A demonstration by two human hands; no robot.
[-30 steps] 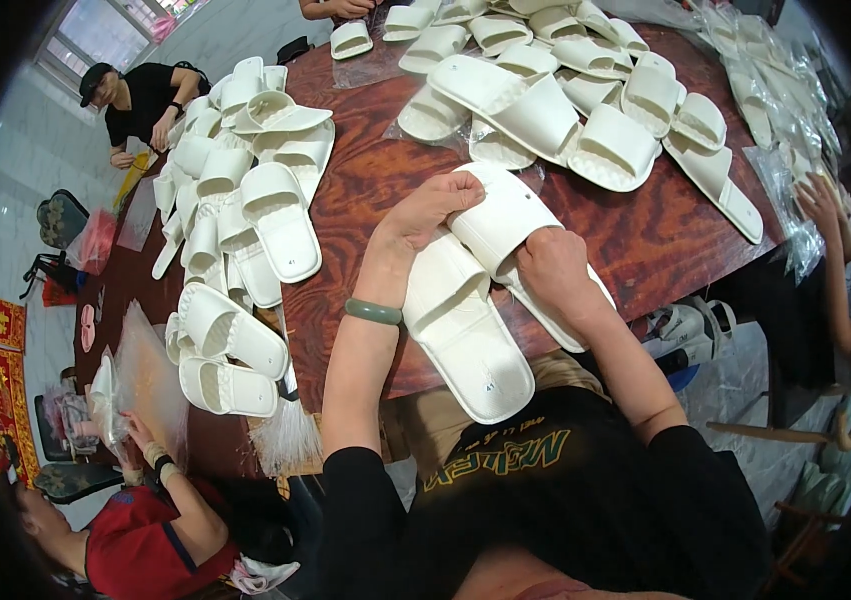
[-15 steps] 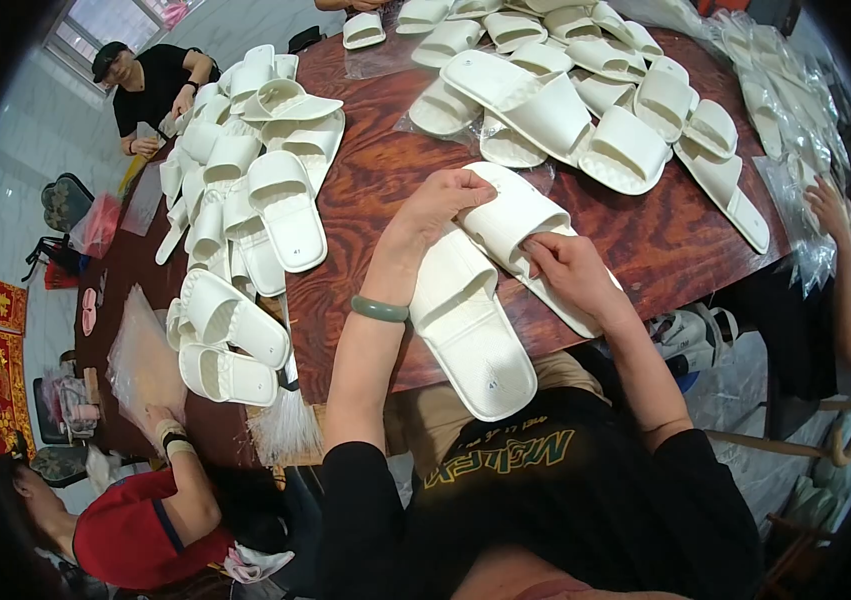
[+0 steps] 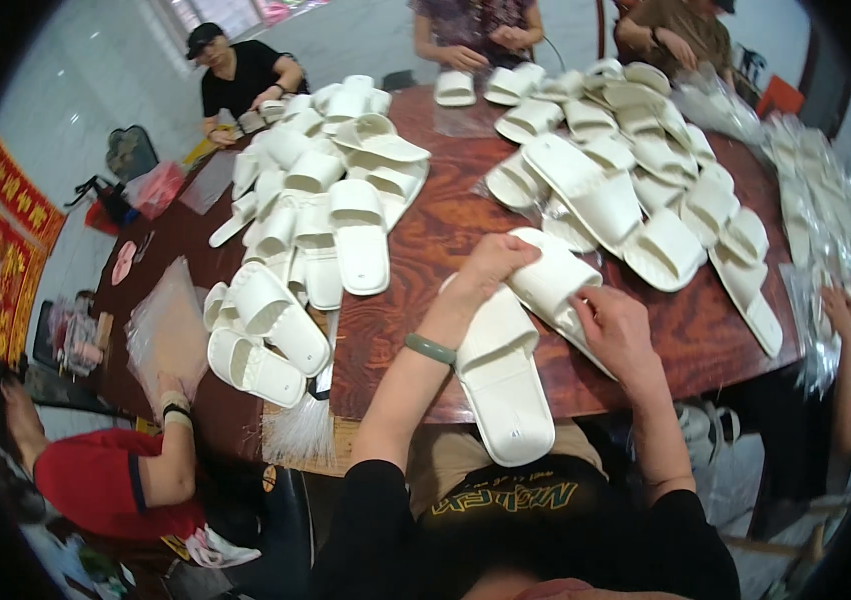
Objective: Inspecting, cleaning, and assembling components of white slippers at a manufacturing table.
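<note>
A pair of white slide slippers lies at the table's near edge in front of me. My left hand (image 3: 498, 268) is closed at the toe end of the right-hand slipper (image 3: 552, 277), its fingers pressed on the front of the strap. My right hand (image 3: 613, 325) pinches that slipper's strap at the rear opening, with some fingertips hidden. The left-hand slipper (image 3: 515, 400) lies partly beneath my left wrist, its heel jutting past the table edge toward my lap. A green bangle (image 3: 430, 348) circles my left wrist.
White slippers are heaped at left (image 3: 315, 170) and far right (image 3: 645, 170). A bundle of clear strands (image 3: 297, 432) hangs at the table's left corner; clear plastic bags (image 3: 167, 320) lie beside it. Bagged slippers (image 3: 815, 190) are at right. Several people sit around the table.
The view has tilted up and shifted left, showing more people across the table. Both my hands remain on the same slipper; the right one has closed more tightly at the strap's edge.
</note>
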